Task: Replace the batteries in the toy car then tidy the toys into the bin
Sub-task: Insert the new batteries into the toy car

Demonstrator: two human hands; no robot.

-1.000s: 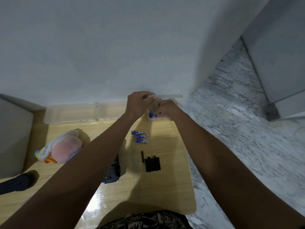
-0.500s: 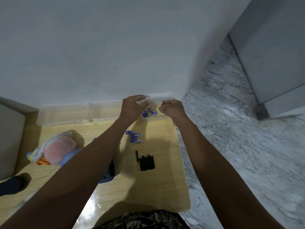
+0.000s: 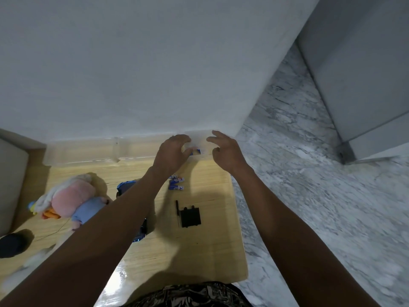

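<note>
The toy car [image 3: 130,209] lay on the wooden surface [image 3: 205,251], mostly hidden under the left forearm; only a blue end beyond the arm and a dark blue-edged end on the near side showed, so its long axis seemed to run roughly from the near edge toward the wall, though which end was the front could not be told. Just right of the car lay a black battery cover [image 3: 190,216] with a thin black screwdriver [image 3: 177,212] beside it, its shaft pointing toward the wall. Beyond the cover, three loose batteries [image 3: 177,183] lay side by side, their long axes running left to right. Farther still, against the wall, stood a small clear box [image 3: 199,145] with blue batteries inside. The left hand [image 3: 171,155] and right hand [image 3: 225,151] hovered on either side of that box, fingers spread and loosely curved, each grip wide and holding nothing. A long clear bin [image 3: 84,151] sat left of the box, and a pink and blue plush toy [image 3: 70,200] lay left of the car. A grey wall [image 3: 155,63] rose behind the surface, with marble floor [image 3: 321,196] to the right.
</note>
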